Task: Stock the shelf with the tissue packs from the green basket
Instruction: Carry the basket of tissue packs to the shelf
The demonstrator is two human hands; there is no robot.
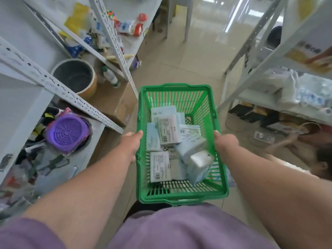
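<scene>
From the head view, both hands carry the green slatted plastic basket [181, 144] in front of the body, above the beige tiled floor [179, 65] of an aisle. The left hand [132, 143] grips the basket's left rim, its fingers curled under the edge; the right hand [225, 141] grips the right rim in the same way. Inside lie the pale blue and white wrapped tissue packs [169, 131], heaped loosely, some flat with printed labels up, one silvery pack tipped on end toward the near right corner. None has left the basket.

White slotted-steel shelving [59, 85] stands to the left, with a purple round plastic strainer [66, 131] on a lower level, and more white shelving [260, 56] stands to the right. Which shelf is meant for the tissues cannot be told.

The step in hand looks like bringing the basket to the shelf. Next, the basket probably needs setting down or shifting to one hand, freeing the other to lift a pack.
</scene>
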